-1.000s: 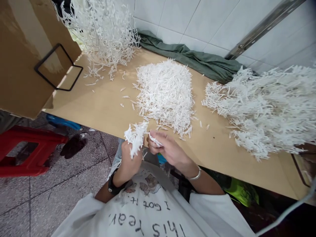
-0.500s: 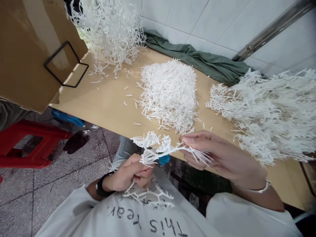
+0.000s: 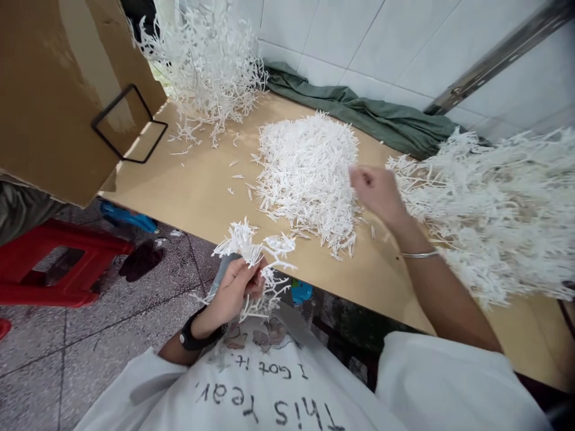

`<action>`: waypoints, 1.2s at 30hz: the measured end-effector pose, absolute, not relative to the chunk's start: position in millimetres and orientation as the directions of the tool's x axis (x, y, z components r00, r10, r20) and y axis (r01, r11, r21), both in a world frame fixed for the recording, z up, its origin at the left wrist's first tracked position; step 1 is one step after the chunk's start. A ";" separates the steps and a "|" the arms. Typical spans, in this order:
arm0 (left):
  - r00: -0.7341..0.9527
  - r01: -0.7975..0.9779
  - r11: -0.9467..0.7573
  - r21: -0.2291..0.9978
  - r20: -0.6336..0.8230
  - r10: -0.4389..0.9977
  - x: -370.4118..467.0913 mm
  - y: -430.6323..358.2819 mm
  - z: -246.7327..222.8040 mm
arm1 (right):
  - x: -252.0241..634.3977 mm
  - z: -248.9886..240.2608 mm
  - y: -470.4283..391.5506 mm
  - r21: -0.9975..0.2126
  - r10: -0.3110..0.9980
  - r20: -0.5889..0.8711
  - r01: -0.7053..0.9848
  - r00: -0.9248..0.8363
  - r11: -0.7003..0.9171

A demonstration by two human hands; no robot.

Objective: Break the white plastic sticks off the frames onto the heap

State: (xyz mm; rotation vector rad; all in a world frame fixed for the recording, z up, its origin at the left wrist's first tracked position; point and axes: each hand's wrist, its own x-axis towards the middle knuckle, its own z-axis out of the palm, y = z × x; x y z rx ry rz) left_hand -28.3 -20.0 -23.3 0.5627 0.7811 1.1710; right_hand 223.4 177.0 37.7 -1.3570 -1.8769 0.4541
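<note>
My left hand (image 3: 238, 284) is closed around a white, branched plastic sprig (image 3: 279, 261), held before my shirt just off the table's front edge. Its needle-like tips stick out above the fingers, and bare forked stems show below. Above the right edge of a heap of small white plastic tips (image 3: 309, 176), my right hand (image 3: 377, 188) is curled into a loose fist, slightly blurred. Whatever it may hold is hidden by the fingers.
Large bundles of white branches lie at the right (image 3: 507, 215) and back left (image 3: 211, 72) of the table. A cardboard box (image 3: 58, 102) with a black wire stand (image 3: 146, 143) is at left. Green cloth (image 3: 359, 108) runs along the wall. A red stool (image 3: 54, 263) stands on the floor.
My right hand has left the sprig and moved up and away to the heap's right edge, its fingers now curled. My left hand has shifted slightly up and left with the sprig.
</note>
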 end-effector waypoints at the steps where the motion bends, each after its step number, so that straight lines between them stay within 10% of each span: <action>1: 0.173 -0.604 0.296 0.740 -0.240 0.955 -25.3 -17.7 -23.0 | 219.6 27.8 178.8 -0.613 0.918 0.363 0.702 -0.159 0.363; 6: 0.130 -0.636 0.243 0.733 -0.208 0.969 -17.6 -11.9 -18.4 | 199.3 14.8 151.3 -0.227 0.812 0.510 0.866 -0.284 0.445; 12: 0.021 -0.528 0.088 0.844 -0.091 0.996 -9.7 -7.6 -24.8 | 157.2 19.7 67.5 -0.761 0.774 0.379 0.306 -0.507 0.573; 17: -0.205 -0.138 -0.068 0.988 0.038 0.978 -7.7 -11.7 -43.1 | 121.9 -1.3 33.6 -0.967 0.841 0.141 0.108 -0.522 0.229; 21: -0.227 -0.151 -0.100 0.983 0.064 0.972 -11.1 -13.1 -47.1 | 121.4 -0.7 34.7 -0.972 0.794 -0.169 -0.033 -0.585 -0.231; 26: 0.192 -0.626 0.065 0.777 0.073 0.979 -11.3 -22.6 -27.3 | 157.1 23.0 37.5 -0.848 0.553 -0.208 -0.133 -0.807 -0.513; 32: 0.597 -0.750 0.415 0.516 0.256 0.761 3.3 -29.7 -8.0 | 152.0 52.5 27.1 -0.843 0.613 0.143 -0.420 -0.777 -0.335; 36: 0.608 -0.634 0.417 0.651 0.087 0.789 6.2 -31.1 -12.2 | 150.5 48.7 32.0 -0.841 0.757 0.296 -0.534 -0.582 -0.081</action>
